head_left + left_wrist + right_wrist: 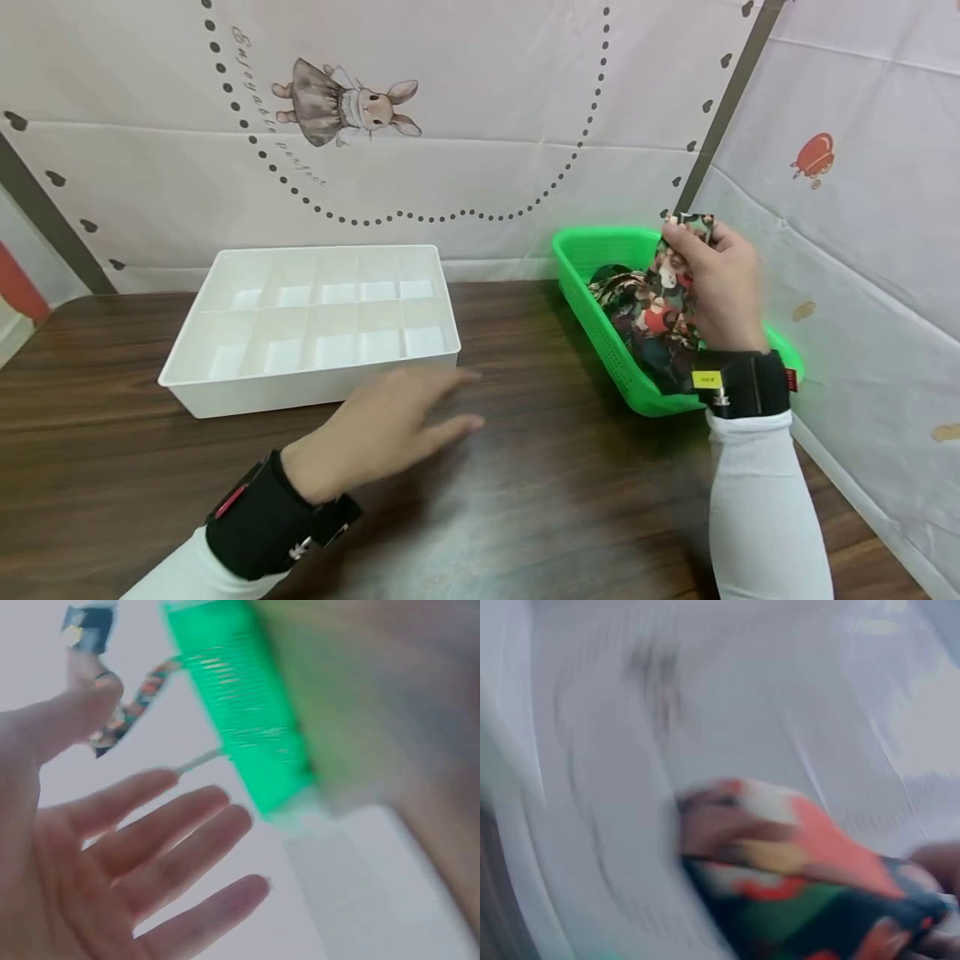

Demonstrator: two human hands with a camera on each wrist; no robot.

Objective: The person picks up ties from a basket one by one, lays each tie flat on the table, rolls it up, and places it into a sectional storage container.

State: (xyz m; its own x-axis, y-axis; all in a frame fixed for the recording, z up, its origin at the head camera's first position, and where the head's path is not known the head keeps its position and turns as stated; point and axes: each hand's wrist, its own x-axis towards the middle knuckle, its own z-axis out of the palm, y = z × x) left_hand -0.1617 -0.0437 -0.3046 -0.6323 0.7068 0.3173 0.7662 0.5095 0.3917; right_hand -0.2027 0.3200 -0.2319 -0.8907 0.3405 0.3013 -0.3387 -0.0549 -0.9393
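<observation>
Cloth (pixel 660 321) pinched in your right hand (pixel 720 292) probably clears the green basket (pixel 600 343) best if you lift steadily, minding the rim. It hangs toward eight o'clock from that hand, and at two o'clock from your left hand (pixel 382 425), whose fingers spread, holding nothing.

A soft cloth (pixel 667 292), printed in red, cream, green and black, hangs upright from the pinch of the right hand (pixel 722 283), its lower part running down among more dark patterned fabric (pixel 618 287) in the bright green mesh-sided basket (pixel 611 247). Left of that, the shallow white plastic box (pixel 300 387), divided into two rows of compartments, sits flat on the table (pixel 517 467), just beyond the left hand (pixel 386 425).
</observation>
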